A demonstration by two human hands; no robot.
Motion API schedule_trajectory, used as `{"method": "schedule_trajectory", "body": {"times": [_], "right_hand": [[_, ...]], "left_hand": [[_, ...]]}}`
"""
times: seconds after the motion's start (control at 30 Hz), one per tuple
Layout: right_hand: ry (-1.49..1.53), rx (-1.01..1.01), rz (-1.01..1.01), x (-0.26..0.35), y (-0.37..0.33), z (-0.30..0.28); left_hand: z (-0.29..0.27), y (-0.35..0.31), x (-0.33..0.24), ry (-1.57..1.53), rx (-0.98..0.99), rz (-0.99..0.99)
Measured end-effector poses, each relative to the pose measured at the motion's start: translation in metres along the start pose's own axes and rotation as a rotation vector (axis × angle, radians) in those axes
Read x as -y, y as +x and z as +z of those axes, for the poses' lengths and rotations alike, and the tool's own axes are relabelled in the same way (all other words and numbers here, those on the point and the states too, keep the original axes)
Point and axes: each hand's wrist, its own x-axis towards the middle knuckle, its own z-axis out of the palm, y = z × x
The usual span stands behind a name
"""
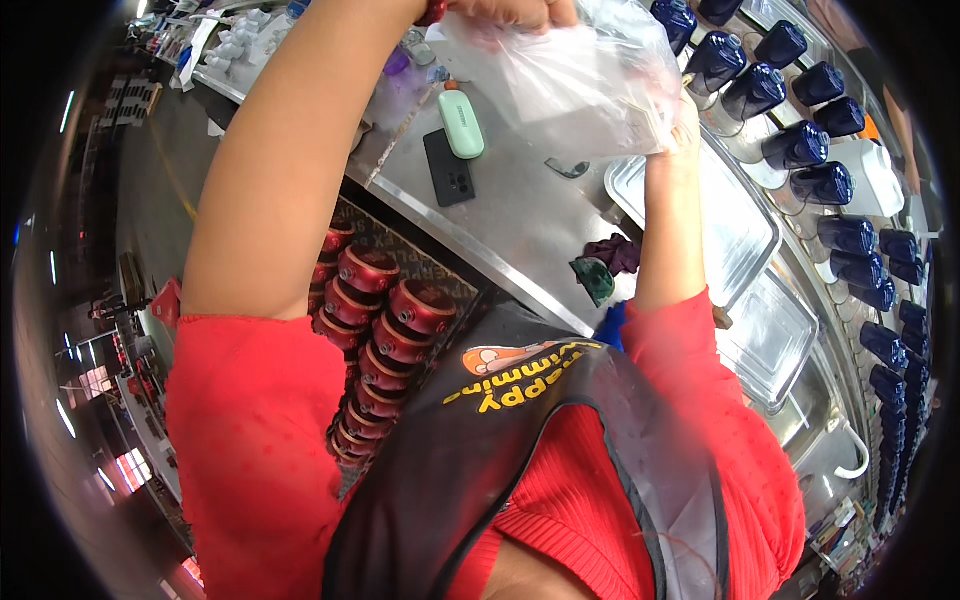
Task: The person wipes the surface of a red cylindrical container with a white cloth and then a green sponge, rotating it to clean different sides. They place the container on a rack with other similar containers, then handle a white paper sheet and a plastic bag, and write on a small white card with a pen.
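you have a clear plastic bag (565,100) up in the air, above the workbench (525,225) and well in from its near edge, crinkled and catching the light, with something pale showing through it. your left hand (515,12) is at the top of the bag, fingers bent against the plastic, but the view cuts it off and you cannot tell from here how tightly they close. a red bracelet (433,12) circles that wrist. over on the other side, your right hand (684,128) grips the bag's right side, thumb outside, other fingers blurred behind the film.

below, by the workbench's near left corner, a mint-green case (461,125) lies partly across a black phone (446,175). toward the near edge, by your right forearm, a purple scrunchie (613,252) touches a green scrunchie (594,282). on your right a shiny tray (772,258) stretches past that forearm, a second tray (765,340) just beside it, and beyond them run rows of dark blue bottles (754,92). and down past the near edge, on your left, red metallic rings (383,365) stand in stacks.
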Motion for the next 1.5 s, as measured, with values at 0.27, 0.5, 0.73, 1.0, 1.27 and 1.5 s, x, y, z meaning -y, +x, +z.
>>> {"method": "schedule_trajectory", "body": {"times": [0.27,0.5,0.73,1.0,1.27,1.5], "right_hand": [[0.014,0.166,-0.046,-0.014,0.046,0.0],[0.211,0.306,0.038,-0.039,0.09,0.026],[0.374,0.353,0.097,-0.062,0.126,0.044],[0.315,0.234,0.051,-0.094,0.158,0.035],[0.303,0.185,0.057,-0.114,0.18,0.013],[0.361,0.153,0.068,-0.144,0.205,0.022]], "left_hand": [[-0.007,-0.002,0.013,-0.378,0.166,-0.136],[0.014,0.011,0.027,0.105,-0.111,-0.203],[0.025,0.005,0.078,0.227,-0.687,0.087],[0.006,-0.02,0.125,0.047,-0.62,0.143],[-0.022,-0.071,0.17,-0.178,-0.693,-0.013],[-0.041,-0.101,0.217,-0.227,-0.731,-0.024]]}}
